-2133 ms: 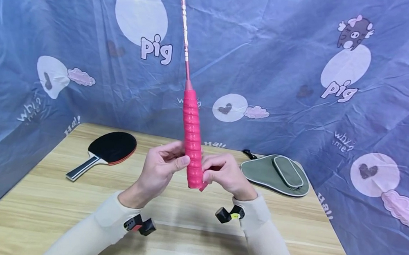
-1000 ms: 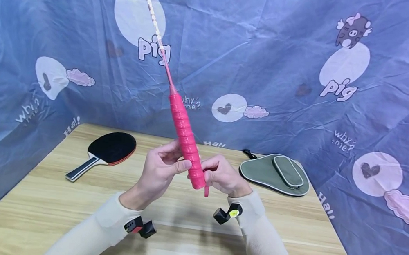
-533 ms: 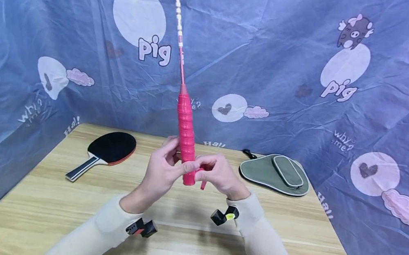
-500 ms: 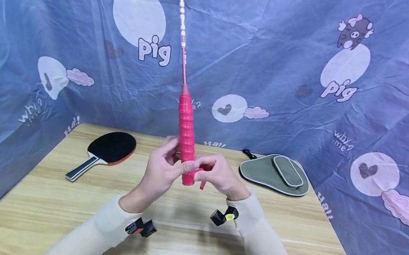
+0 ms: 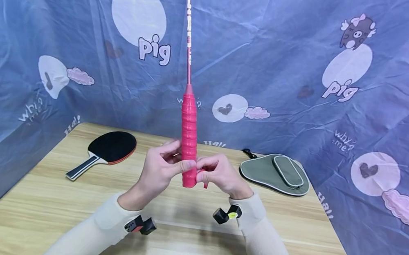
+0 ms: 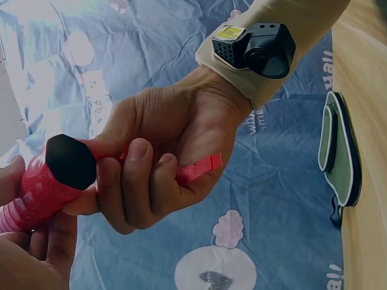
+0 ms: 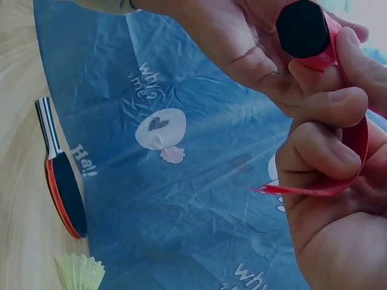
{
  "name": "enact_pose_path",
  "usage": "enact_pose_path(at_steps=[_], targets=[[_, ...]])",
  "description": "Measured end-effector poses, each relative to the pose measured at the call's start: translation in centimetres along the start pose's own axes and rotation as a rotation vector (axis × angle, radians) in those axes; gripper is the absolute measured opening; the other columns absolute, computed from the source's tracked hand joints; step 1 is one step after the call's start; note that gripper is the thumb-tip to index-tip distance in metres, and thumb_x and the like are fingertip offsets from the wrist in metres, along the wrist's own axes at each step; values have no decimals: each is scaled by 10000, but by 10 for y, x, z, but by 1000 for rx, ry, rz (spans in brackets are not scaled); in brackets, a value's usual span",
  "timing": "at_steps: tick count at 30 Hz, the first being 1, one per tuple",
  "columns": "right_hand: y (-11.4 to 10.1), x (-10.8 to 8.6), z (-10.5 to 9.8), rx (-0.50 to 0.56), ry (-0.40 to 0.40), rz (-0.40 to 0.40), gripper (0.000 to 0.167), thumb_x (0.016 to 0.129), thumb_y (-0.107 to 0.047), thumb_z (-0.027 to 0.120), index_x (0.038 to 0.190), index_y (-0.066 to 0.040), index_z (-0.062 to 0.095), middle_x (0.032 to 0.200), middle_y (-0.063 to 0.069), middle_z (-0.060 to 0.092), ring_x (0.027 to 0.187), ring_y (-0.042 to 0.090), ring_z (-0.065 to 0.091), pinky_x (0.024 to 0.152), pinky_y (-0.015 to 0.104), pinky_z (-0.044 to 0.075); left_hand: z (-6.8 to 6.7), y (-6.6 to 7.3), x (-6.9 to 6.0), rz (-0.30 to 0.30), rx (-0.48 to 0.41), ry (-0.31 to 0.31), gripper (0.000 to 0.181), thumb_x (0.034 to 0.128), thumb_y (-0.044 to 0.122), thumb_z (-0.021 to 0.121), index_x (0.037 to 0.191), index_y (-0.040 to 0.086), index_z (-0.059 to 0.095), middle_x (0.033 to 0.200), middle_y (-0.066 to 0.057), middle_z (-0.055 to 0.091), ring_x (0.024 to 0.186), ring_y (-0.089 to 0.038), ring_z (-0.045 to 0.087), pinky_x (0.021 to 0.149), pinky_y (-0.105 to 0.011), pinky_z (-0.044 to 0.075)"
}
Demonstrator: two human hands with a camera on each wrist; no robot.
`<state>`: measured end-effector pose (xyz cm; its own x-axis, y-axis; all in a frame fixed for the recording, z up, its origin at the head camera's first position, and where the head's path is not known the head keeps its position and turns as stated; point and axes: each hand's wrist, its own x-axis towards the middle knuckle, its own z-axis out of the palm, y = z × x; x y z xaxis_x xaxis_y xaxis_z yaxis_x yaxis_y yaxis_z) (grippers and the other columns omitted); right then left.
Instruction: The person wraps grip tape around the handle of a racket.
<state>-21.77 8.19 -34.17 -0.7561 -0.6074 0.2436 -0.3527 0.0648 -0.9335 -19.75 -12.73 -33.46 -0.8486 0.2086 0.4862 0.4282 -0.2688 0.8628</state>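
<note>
A badminton racket point(image 5: 190, 126), its handle wrapped in pink ridged grip tape, stands nearly upright above the table; its head lies beyond the head view's top edge. My left hand point(image 5: 157, 174) holds the handle near the bottom, thumb across the front. Just right of it, my right hand point(image 5: 223, 176) pinches the loose end of the pink grip tape point(image 7: 365, 142) close against the handle. That strip runs through the curled right fingers, and its free tip sticks out past them. Both wrist views show the dark butt cap point(image 6: 71, 162) of the handle.
A black-and-red table tennis paddle point(image 5: 111, 148) lies at the table's point(image 5: 178, 248) back left. A green paddle case point(image 5: 259, 174) rests at the back right. A pale yellow-green shuttlecock point(image 7: 83, 272) shows in the right wrist view. Blue printed cloth point(image 5: 287, 70) surrounds the table.
The racket leaned left about one second ago and has since swung back closer to upright. Both hands have shifted slightly with it, keeping hold of the handle and tape.
</note>
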Motion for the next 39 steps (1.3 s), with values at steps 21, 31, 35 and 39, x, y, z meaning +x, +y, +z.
enact_pose_path(at_steps=[21, 31, 35, 39], targets=[[1, -9, -8, -100, -27, 25, 728, 779, -473, 822, 1036, 192, 677, 860, -163, 736, 718, 10, 570, 645, 182, 500, 11, -11, -6, 15, -389, -152, 457, 959, -85, 523, 1407, -157, 467, 1230, -30, 728, 1059, -155, 720, 955, -286, 593], [7, 2, 1, -130, 35, -6, 572, 813, -366, 827, 1052, 141, 710, 883, -147, 746, 765, 4, 640, 692, 192, 562, 6, -16, 3, 83, 22, -71, 654, 752, -18, 861, 1350, -31, 596, 1089, -84, 559, 936, -119, 615, 856, -169, 553], [8, 5, 0, -114, 28, -5, 658, 800, -428, 813, 1070, 161, 696, 907, -154, 752, 771, 5, 643, 683, 196, 559, 3, -17, 6, 70, 40, -27, 578, 747, -50, 851, 1290, -29, 655, 1003, -61, 551, 875, -119, 624, 818, -190, 580], [6, 4, -3, -114, 47, 34, 667, 799, -441, 830, 1074, 152, 695, 861, -152, 724, 699, 0, 575, 613, 178, 490, 1, -16, 6, 57, 50, 6, 542, 759, -36, 846, 1274, -4, 681, 1012, -98, 601, 918, -124, 647, 849, -229, 610]])
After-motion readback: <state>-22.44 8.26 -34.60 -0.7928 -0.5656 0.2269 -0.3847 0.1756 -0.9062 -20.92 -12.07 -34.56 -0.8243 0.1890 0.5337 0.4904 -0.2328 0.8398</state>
